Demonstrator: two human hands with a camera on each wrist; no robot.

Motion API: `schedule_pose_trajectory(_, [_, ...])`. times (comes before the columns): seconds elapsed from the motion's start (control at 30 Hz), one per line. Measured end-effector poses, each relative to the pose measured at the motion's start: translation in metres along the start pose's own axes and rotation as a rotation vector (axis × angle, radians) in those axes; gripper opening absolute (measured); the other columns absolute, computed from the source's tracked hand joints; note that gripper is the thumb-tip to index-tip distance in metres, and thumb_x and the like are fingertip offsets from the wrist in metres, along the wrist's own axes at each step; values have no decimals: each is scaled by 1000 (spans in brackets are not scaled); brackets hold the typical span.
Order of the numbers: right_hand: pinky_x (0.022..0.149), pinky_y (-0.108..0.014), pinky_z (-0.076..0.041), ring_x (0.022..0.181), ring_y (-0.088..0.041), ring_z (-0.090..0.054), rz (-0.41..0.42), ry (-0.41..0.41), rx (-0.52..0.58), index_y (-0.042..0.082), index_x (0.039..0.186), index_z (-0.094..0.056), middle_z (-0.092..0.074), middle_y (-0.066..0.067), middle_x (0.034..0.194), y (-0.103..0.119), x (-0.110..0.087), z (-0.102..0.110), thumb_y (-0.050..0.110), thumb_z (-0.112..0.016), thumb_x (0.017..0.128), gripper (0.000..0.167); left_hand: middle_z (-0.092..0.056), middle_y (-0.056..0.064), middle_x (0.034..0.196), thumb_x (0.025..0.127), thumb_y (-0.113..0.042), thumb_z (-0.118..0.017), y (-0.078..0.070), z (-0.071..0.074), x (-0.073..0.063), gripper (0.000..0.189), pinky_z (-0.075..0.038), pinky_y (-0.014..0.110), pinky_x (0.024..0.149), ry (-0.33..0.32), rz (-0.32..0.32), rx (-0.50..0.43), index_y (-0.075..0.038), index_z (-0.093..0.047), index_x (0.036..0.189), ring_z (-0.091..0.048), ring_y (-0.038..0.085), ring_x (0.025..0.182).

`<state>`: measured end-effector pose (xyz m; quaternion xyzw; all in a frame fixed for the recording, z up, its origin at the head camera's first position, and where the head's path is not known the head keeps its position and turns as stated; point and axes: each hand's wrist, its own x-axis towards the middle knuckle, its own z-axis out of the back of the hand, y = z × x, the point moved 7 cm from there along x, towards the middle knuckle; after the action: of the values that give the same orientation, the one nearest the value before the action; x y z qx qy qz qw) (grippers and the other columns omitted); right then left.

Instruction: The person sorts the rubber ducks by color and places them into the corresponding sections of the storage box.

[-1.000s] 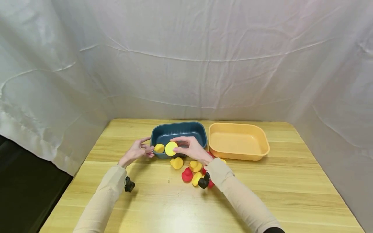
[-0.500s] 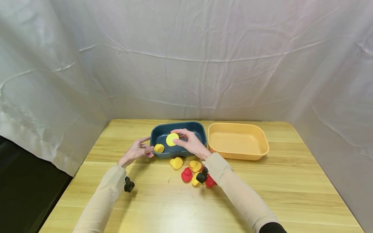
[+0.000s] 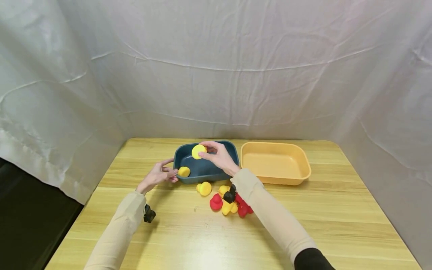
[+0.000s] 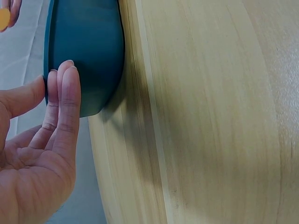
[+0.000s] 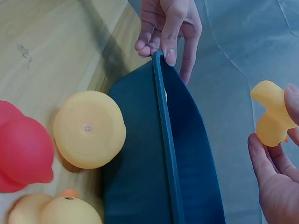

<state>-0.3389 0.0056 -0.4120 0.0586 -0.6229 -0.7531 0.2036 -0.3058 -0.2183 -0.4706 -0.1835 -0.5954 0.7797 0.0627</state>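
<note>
My right hand [image 3: 218,154] pinches a yellow rubber duck [image 3: 198,152] above the dark blue bin [image 3: 210,176]; in the right wrist view this duck [image 5: 271,114] is held between thumb and fingertips. At the bin's left end my left hand [image 3: 158,176] grips the rim, thumb on one side of the wall and fingers on the other, as the left hand [image 4: 51,126] shows in the left wrist view. Another yellow duck [image 3: 183,171] lies inside the bin's near left corner. Just in front of the bin a yellow duck [image 3: 204,188] lies tipped over, its flat base [image 5: 88,129] facing the right wrist camera.
A light orange bin [image 3: 275,165] stands right of the blue one. In front of them, partly beneath my right wrist, lie several red and yellow ducks, among them a red duck [image 3: 216,202]. White curtains [image 3: 216,75] hang behind and beside the wooden table [image 3: 189,240].
My right hand has moved away from me over the blue bin with the yellow duck in it. The left hand has stayed at the rim.
</note>
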Motion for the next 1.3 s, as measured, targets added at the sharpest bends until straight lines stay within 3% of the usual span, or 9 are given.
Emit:
schedule_pose_trajectory(0.33, [92,-27,-59,105,-27,-66,-84,-72,-66,4,124,-69,-70,-16,122,-6,18,6,15,-80,87,40,-72,11,94,100,-3,-58,0,0,0,73,-64,43,86,-3,-1,5,9,-14,157,-72,13,78])
schedule_pose_trajectory(0.63, [94,-31,-59,105,-30,-67,-105,-64,-137,2,125,-69,-70,-17,123,-8,31,0,15,-79,88,40,-73,14,95,101,-5,-59,1,1,0,73,-64,44,86,-4,-8,36,9,-15,157,-74,17,81])
schedule_pose_trajectory(1.07, [84,-25,-59,98,-25,-66,-165,-63,-238,3,121,-70,-72,-14,118,-26,42,-9,19,-78,89,37,-73,16,97,100,-2,-59,1,2,-1,72,-64,44,87,-27,15,11,8,-16,157,-73,16,79])
schedule_pose_trajectory(1.3, [91,-31,-58,103,-26,-64,-208,-73,-254,3,123,-69,-71,-14,117,-32,43,-10,21,-77,90,38,-73,18,98,100,-3,-58,0,1,-1,73,-64,44,87,-20,12,20,8,-15,157,-74,17,81])
